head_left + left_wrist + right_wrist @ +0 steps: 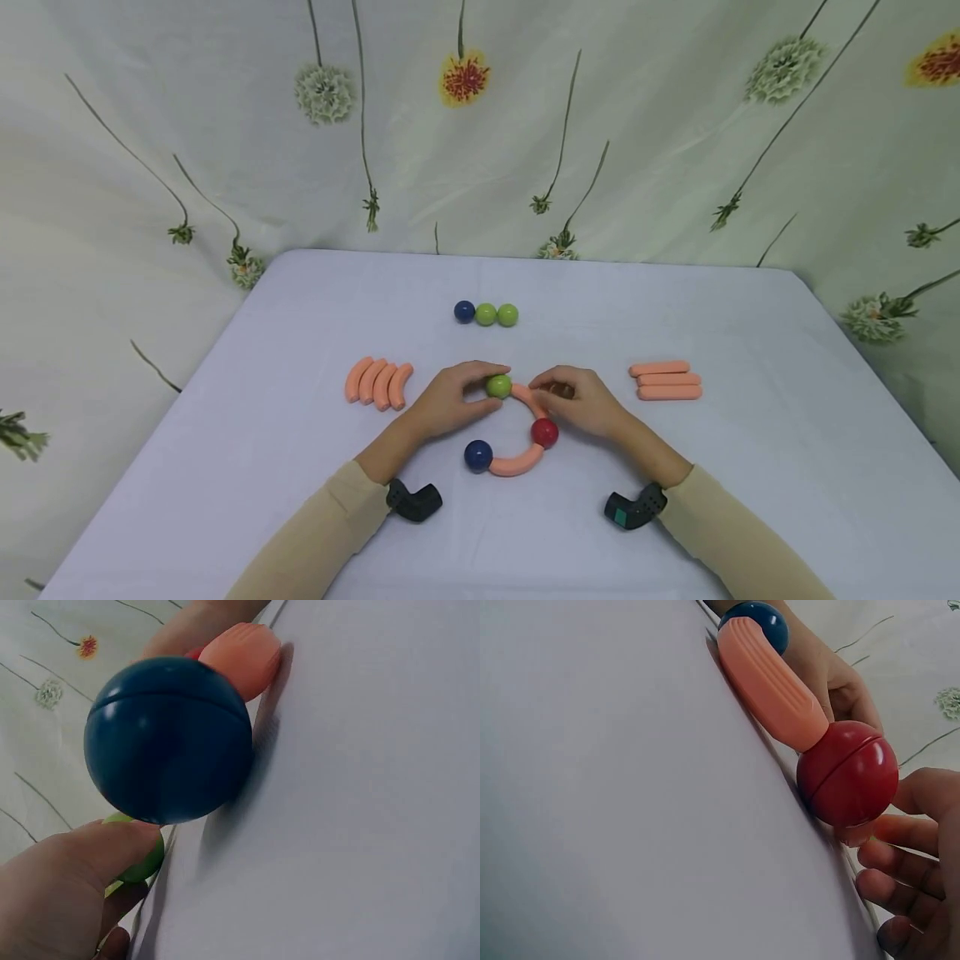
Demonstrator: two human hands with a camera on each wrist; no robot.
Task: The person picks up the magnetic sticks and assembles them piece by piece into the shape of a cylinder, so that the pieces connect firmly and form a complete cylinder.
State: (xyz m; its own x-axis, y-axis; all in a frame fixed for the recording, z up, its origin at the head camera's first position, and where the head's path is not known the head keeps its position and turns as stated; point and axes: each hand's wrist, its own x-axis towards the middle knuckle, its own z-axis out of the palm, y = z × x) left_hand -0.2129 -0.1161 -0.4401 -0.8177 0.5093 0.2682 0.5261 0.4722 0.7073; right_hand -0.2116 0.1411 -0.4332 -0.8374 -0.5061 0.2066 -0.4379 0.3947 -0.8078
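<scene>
2 hands on the same ball-and-rod chain. Left hand (pixel 450 402) holds green ball (pixel 498 386) between thumb and fingers, grip narrowed to the ball's width. Right hand (pixel 585 405) pinches upper curved piece (pixel 529 397) just right of the left grip, remaining fingers loosely bent. Piece's end meets the green ball; fully seated or only touching, cannot tell. Ball probably gripped to brace it while the right hand steadies the piece; fingertip hold likely suits such small, smooth parts.

Red ball (pixel 544 432) sits just bodyward of the right grip, at the upper piece's far end. Lower curved piece (pixel 516 463) runs from it to blue ball (pixel 478 456), bodyward of the left grip, touched by neither hand. Chain makes an open arc, gap between green and blue balls.

Spares sorted by type, presumably for easy picking: 4 curved pieces (pixel 382 387) side by side left of the left grip, 3 straight rods (pixel 669 379) well right of the right grip, 3 spare balls (pixel 486 314) (1 blue, 2 green) lined up beyond both grips. All on white table (pixel 225 450).

Black wrist devices (pixel 416 502) behind both grips; the right wrist's shows a teal patch. No brand, label or writing legible.
</scene>
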